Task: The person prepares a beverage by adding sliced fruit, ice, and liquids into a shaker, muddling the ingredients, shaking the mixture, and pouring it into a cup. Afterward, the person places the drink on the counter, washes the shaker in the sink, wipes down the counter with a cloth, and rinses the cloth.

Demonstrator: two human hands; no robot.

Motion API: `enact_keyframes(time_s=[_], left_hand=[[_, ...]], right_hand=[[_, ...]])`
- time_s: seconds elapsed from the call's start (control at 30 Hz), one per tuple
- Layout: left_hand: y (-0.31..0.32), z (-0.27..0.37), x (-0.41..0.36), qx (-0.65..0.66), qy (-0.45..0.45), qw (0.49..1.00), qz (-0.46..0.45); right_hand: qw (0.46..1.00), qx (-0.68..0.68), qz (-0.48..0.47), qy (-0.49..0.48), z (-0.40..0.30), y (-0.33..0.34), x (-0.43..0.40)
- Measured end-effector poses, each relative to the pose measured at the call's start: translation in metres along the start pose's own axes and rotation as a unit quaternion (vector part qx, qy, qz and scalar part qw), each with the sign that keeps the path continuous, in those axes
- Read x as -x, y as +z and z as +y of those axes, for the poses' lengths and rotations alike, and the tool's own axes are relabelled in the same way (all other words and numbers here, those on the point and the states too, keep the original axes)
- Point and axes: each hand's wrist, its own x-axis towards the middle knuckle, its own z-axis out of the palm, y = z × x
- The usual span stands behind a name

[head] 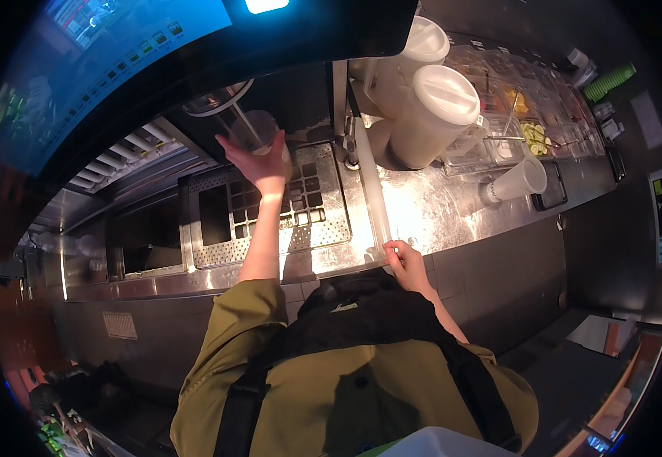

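My left hand (259, 165) is wrapped around a clear plastic cup (254, 127) from the near side. A thin metal shaft (244, 119) comes down from the machine overhead and reaches into the cup's mouth. Below is a perforated steel drip tray (331, 231) with a square-holed grid, set into the counter. My right hand (408, 265) is at the counter's front edge, fingers bent together at the near end of a long translucent plastic strip (372, 177). Whether those fingers grip the strip or only touch it cannot be told.
Two lidded white pitchers (436, 125) stand right of the strip. Beyond them are clear tubs with lime slices (535, 137) and other fillings. A translucent cup (515, 180) sits near the front edge. A small metal tap (351, 143) rises beside the tray. A lit screen (137, 40) overhangs the upper left.
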Motion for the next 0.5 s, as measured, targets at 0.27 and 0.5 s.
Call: enact_keyframes(time_s=[0.27, 0.5], left_hand=[[0.010, -0.024, 0.016, 0.157, -0.063, 0.985, -0.019], [-0.057, -0.002, 0.071, 0.097, -0.080, 0.992, -0.025]], right_hand=[[0.999, 0.011, 0.029, 0.023, -0.006, -0.014, 0.017], [0.991, 0.093, 0.091, -0.016, 0.035, -0.073, 0.043]])
